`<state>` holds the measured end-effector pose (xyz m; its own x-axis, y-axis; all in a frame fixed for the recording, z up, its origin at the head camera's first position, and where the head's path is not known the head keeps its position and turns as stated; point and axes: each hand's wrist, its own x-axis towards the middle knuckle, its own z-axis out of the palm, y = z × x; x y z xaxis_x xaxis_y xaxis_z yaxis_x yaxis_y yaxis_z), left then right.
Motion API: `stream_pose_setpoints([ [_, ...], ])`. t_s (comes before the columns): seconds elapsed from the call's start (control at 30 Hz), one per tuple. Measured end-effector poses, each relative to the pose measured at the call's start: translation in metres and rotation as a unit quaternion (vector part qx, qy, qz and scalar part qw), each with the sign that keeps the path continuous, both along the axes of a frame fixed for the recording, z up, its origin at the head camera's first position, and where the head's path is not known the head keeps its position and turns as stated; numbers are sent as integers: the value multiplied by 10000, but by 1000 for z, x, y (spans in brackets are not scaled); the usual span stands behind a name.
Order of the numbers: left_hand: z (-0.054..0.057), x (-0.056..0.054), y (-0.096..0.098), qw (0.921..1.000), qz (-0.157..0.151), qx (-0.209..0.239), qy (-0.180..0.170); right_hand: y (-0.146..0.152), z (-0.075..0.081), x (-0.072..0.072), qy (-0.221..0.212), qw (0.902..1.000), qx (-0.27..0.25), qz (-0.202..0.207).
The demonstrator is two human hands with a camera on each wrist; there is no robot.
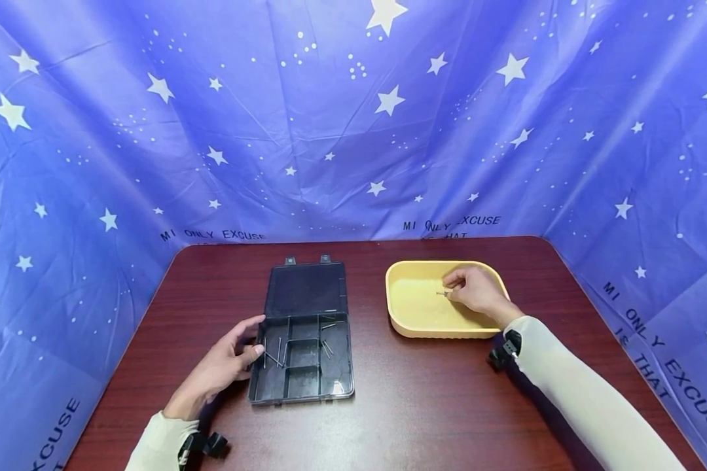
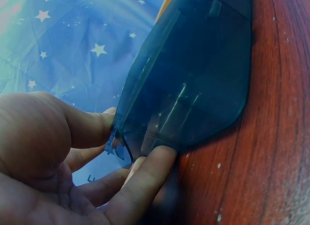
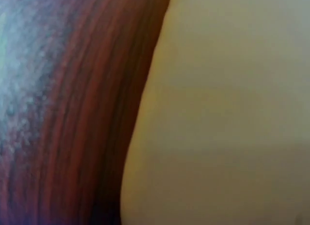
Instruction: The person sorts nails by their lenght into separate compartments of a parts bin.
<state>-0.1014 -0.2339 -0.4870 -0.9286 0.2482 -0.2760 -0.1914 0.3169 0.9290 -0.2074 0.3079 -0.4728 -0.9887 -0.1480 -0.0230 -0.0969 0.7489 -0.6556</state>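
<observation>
Inside the yellow tray (image 1: 412, 297), on the right side of the table (image 1: 400, 399), small metal fasteners (image 1: 442, 294), too tiny to count, were pinched between the fingertips of the right hand (image 1: 476, 290). To the left stood a dark compartment box (image 1: 303, 354), its lid (image 1: 306, 288) laid back on the far side. Thin metal pins (image 1: 279, 352) lay in its left and right columns. The left hand (image 1: 225, 358) gripped its left edge, thumb above. Beyond hung a starry blue curtain (image 1: 330, 124).
</observation>
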Motion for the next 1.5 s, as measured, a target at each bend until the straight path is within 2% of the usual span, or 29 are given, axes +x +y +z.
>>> stream_pose_setpoints([
  [0.3,1,1,0,10000,21,-89,11,0,3,2,-431,9990,48,104],
  [0.53,0,2,1,10000,25,-45,-13,0,3,2,-497,9987,55,88],
  [0.8,-1,3,1,10000,33,-34,-74,3,2,1,-793,9935,-812,-57],
  [1.03,1,1,2,9999,66,-87,-35,4,10,0,-1053,9834,-1410,-451],
  [1.13,2,1,2,9999,91,-86,-26,3,17,3,-1005,9820,-1520,-497],
  [1.33,1,2,2,10000,72,-28,14,-3,33,7,-528,9820,-1780,-346],
  [1.5,1,1,1,10000,81,-30,10,-10,47,10,-380,9749,-2180,-225],
])
